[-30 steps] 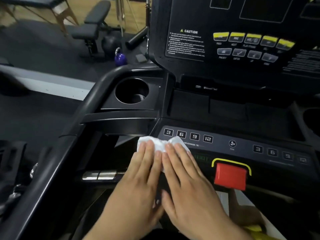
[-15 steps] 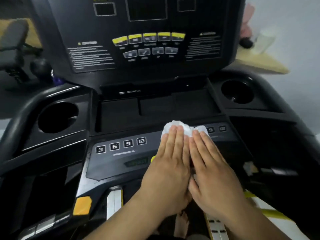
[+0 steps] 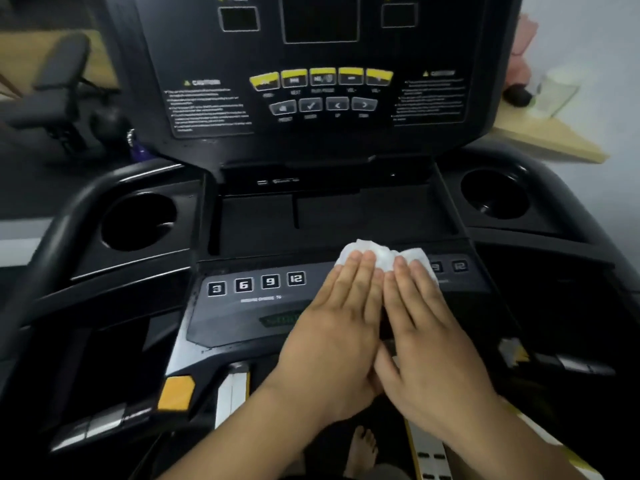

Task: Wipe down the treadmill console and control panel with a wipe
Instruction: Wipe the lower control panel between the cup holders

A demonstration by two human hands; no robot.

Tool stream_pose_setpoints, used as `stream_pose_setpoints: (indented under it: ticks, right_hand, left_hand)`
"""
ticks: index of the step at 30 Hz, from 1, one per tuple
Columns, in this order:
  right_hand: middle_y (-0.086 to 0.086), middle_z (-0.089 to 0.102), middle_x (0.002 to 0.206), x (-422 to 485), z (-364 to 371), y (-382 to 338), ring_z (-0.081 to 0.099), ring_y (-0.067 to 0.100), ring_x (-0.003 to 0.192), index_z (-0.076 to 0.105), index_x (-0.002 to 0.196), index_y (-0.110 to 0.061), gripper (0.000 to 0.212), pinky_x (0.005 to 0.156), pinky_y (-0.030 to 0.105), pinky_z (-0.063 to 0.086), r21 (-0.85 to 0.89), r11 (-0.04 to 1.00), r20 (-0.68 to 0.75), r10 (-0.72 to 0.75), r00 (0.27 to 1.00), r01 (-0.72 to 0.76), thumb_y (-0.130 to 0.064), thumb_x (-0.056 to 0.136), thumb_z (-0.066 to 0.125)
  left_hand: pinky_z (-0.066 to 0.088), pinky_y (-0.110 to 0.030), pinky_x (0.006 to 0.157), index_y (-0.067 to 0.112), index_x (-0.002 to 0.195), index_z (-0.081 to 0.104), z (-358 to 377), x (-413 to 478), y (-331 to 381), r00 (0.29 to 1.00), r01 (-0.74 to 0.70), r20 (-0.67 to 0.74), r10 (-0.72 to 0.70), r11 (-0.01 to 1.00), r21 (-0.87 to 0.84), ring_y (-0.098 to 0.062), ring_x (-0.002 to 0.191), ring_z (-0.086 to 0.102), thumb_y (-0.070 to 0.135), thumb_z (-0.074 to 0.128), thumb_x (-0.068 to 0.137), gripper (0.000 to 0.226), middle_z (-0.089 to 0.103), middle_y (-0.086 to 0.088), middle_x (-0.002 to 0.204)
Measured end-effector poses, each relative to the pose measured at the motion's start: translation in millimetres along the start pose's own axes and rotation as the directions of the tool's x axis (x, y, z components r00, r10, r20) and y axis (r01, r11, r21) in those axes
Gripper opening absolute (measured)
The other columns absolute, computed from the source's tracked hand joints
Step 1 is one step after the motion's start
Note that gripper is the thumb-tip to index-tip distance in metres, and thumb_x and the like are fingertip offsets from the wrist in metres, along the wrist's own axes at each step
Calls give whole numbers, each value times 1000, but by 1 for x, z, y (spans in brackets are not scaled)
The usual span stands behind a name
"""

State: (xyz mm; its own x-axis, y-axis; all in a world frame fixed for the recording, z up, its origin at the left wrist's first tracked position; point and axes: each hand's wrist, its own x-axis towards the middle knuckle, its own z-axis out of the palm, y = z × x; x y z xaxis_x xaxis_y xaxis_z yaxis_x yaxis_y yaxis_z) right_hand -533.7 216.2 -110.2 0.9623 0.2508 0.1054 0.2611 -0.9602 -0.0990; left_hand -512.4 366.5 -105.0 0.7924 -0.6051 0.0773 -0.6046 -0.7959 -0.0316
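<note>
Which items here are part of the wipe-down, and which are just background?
In the job: wipe, left hand and right hand pressing it flat, control panel under them, upright console behind.
Lying about: weight bench, purple kettlebell, wooden tabletop, clear container on it.

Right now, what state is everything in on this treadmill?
left hand, fingers straight, pressing the wipe
right hand, fingers straight, pressing the wipe
wipe, crumpled, flat against the control panel
console screen, dark
green display, lit, partly hidden by the left hand
left cup holder, looks empty
right cup holder, looks empty
</note>
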Motion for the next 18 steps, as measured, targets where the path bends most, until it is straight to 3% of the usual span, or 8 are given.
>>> stream_pose_setpoints:
  ticks: [3,8,12,14,18]
  right_hand:
    - [19,21,159,20,5,-41,15,32,149,27,149,-1,72,115,43,14,32,990,10,-135,991,135,-43,91,32]
    - [18,19,160,49,11,-109,11,31,150,25,151,-3,73,116,44,9,103,940,7,-327,945,325,-44,90,31]
    - [17,14,161,39,18,-139,3,29,151,21,152,-2,76,118,43,5,150,887,40,-447,894,437,-46,92,35]
    - [16,14,162,28,20,-138,3,28,151,24,151,-2,76,118,42,7,152,866,54,-488,871,476,-46,91,38]
    - [11,27,159,16,12,-108,15,23,150,35,149,-4,73,117,37,13,164,871,53,-476,878,462,-44,88,41]
  left_hand:
    - [24,-47,119,-4,150,26,0,-36,-27,989,142,-39,-146,985,-99,-35,150,12,38,34,82,81,21,-24,159]
    - [28,-48,117,-4,150,26,1,-91,-68,939,333,-43,-341,934,-133,-31,151,11,31,38,80,79,22,-21,159]
    - [32,-29,113,4,152,29,-3,-135,-74,877,428,-76,-474,844,-323,-17,150,17,27,42,75,82,21,-10,162]
    - [28,-32,115,0,151,30,0,-147,-63,882,419,-70,-467,842,-340,-24,150,17,33,51,76,84,20,-13,162]
    - [26,-53,112,-13,142,37,12,-131,-35,918,375,-83,-388,917,-135,-48,144,22,38,55,74,87,33,-30,152]
